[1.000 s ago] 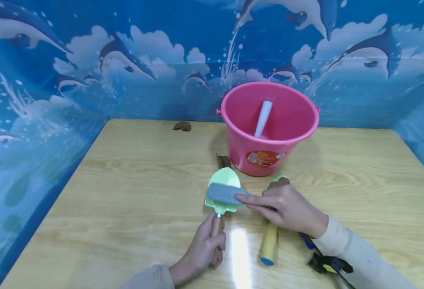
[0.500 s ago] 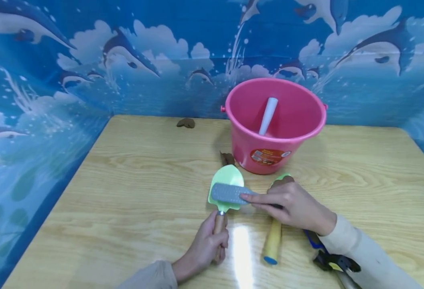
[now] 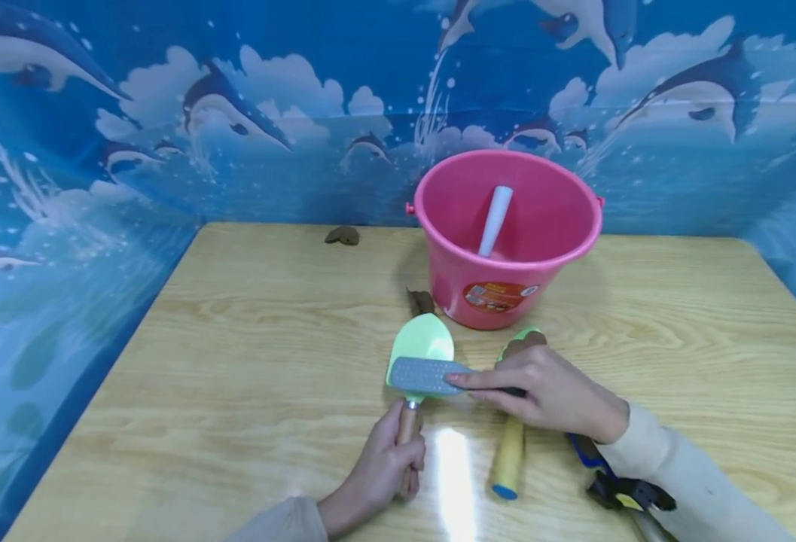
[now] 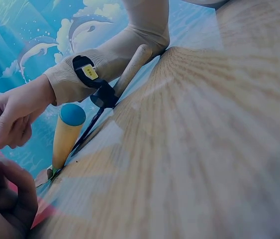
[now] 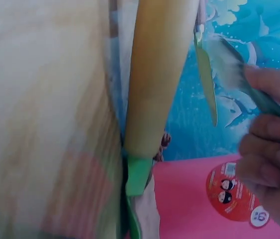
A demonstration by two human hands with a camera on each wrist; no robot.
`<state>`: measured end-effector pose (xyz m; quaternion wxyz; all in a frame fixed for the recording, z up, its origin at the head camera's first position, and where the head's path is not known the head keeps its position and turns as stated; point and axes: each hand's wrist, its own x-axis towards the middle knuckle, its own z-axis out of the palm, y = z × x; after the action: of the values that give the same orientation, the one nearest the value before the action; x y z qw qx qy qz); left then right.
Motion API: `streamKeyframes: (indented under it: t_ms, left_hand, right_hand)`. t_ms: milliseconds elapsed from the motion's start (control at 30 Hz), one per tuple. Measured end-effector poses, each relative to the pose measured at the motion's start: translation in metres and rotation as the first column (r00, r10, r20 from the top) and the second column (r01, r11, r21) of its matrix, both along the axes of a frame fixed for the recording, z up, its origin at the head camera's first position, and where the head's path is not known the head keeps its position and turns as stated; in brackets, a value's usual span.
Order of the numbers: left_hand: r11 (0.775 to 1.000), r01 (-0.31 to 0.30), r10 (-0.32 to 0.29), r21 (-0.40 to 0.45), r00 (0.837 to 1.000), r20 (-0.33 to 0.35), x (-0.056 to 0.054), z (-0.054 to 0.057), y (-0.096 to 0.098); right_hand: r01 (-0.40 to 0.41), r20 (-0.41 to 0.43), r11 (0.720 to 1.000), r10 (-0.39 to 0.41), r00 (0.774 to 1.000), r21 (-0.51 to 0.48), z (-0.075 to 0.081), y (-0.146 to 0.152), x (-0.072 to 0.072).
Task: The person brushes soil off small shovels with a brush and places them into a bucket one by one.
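Observation:
My left hand (image 3: pixel 380 459) grips the wooden handle of a hand trowel (image 3: pixel 425 337), its pale green blade pointing away from me. In my right hand (image 3: pixel 550 393) is a grey brush (image 3: pixel 421 375), index finger stretched along it. The brush head lies across the lower blade in the head view. In the right wrist view the bristles (image 5: pixel 225 64) are blurred and face the blade's side. Below my right hand a yellow-handled garden tool (image 3: pixel 509 461) with a green head lies on the table. A brown piece (image 3: pixel 521 345) overlaps that head, partly hidden by my hand.
A pink bucket (image 3: pixel 452 290) stands behind the trowel, a pale handle (image 3: pixel 495 220) leaning inside. Brown leaf-like pieces lie by its base (image 3: pixel 421 301) and at the table's back edge (image 3: pixel 342 235). A blue-edged tool (image 3: pixel 584 449) lies partly under my right forearm. Dolphin-printed sheeting (image 3: pixel 303 98) surrounds the table.
The brush in my right hand has shifted down the trowel blade, from its middle toward the handle. My left hand keeps its grip on the trowel. The head view has swayed slightly.

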<state>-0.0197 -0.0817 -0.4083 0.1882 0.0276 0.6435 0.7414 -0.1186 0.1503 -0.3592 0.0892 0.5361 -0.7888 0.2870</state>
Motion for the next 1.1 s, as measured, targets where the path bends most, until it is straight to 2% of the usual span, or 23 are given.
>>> streamKeyframes:
  t_ms: [33,100,167,233,300,367,433,533,567,633,700,800,867,900,967,1033,1100]
  left_hand:
    - [1.000,-0.002,0.002,-0.001,1.000,0.000,0.0007,-0.0003,-0.0006]
    - [1.000,-0.004,0.004,0.010,1.000,0.010,0.0017,-0.0007,-0.0016]
    - [1.000,0.000,0.000,0.004,1.000,0.003,0.0016,-0.0008,-0.0025]
    - [1.000,0.009,-0.009,-0.005,1.000,-0.006,0.0012,-0.0006,-0.0031]
    - [1.000,0.010,-0.010,-0.012,1.000,-0.011,0.0003,-0.0003,-0.0034]
    - [1.000,0.007,-0.007,-0.022,1.000,-0.020,-0.0002,-0.0001,-0.0034]
    - [1.000,0.002,-0.003,-0.021,1.000,-0.019,-0.0002,-0.0002,-0.0034]
    - [1.000,-0.005,0.005,-0.022,1.000,-0.013,-0.0001,-0.0013,-0.0034]
    - [1.000,-0.007,0.007,-0.021,1.000,-0.009,-0.0002,-0.0016,-0.0034]
    - [1.000,-0.007,0.007,-0.016,1.000,-0.003,-0.0003,-0.0020,-0.0034]
    - [1.000,-0.004,0.004,-0.006,1.000,0.000,-0.0002,-0.0019,-0.0035]
    - [1.000,0.004,-0.003,0.009,1.000,-0.004,0.0007,-0.0005,-0.0035]
    - [1.000,0.009,-0.009,0.017,1.000,-0.013,0.0009,0.0000,-0.0033]
    - [1.000,0.012,-0.012,0.019,1.000,-0.016,0.0010,0.0006,-0.0031]
    - [1.000,0.015,-0.014,0.020,1.000,-0.025,0.0006,0.0010,-0.0029]
    - [1.000,0.014,-0.014,0.013,1.000,-0.025,-0.0003,0.0012,-0.0029]
    - [1.000,0.013,-0.013,0.002,1.000,-0.013,-0.0016,0.0011,-0.0031]
  right_hand:
    - [-0.011,0.015,1.000,0.011,1.000,0.018,-0.0006,-0.0012,0.0005]
    - [0.028,0.014,0.999,-0.029,0.999,0.042,-0.0018,-0.0023,0.0008]
    - [0.130,-0.025,0.991,-0.129,0.991,0.026,-0.0029,-0.0019,-0.0001]
    - [0.227,-0.063,0.974,-0.228,0.972,-0.021,-0.0029,-0.0008,-0.0015]
    - [0.277,-0.077,0.958,-0.283,0.956,-0.075,-0.0023,0.0000,-0.0019]
    - [0.249,-0.056,0.962,-0.256,0.965,-0.109,-0.0008,-0.0006,-0.0013]
    - [0.160,-0.032,0.979,-0.165,0.986,-0.126,-0.0002,-0.0028,0.0001]
    - [0.028,-0.004,0.996,-0.028,1.000,-0.088,-0.0013,-0.0064,0.0035]
    - [0.009,-0.007,0.998,-0.010,1.000,-0.069,-0.0024,-0.0075,0.0042]
    - [0.027,-0.025,0.999,-0.028,0.999,-0.043,-0.0045,-0.0082,0.0042]
    - [0.108,-0.043,0.994,-0.109,0.993,-0.032,-0.0063,-0.0073,0.0031]
    - [0.249,-0.072,0.966,-0.253,0.965,-0.066,-0.0074,-0.0047,0.0003]
    - [0.302,-0.084,0.948,-0.310,0.947,-0.096,-0.0074,-0.0035,-0.0002]
    - [0.304,-0.083,0.946,-0.314,0.946,-0.110,-0.0071,-0.0034,0.0002]
    - [0.255,-0.073,0.960,-0.264,0.962,-0.114,-0.0061,-0.0043,0.0018]
    - [0.159,-0.061,0.984,-0.164,0.985,-0.086,-0.0057,-0.0062,0.0041]
    - [0.062,-0.046,0.997,-0.064,0.997,-0.045,-0.0060,-0.0080,0.0055]
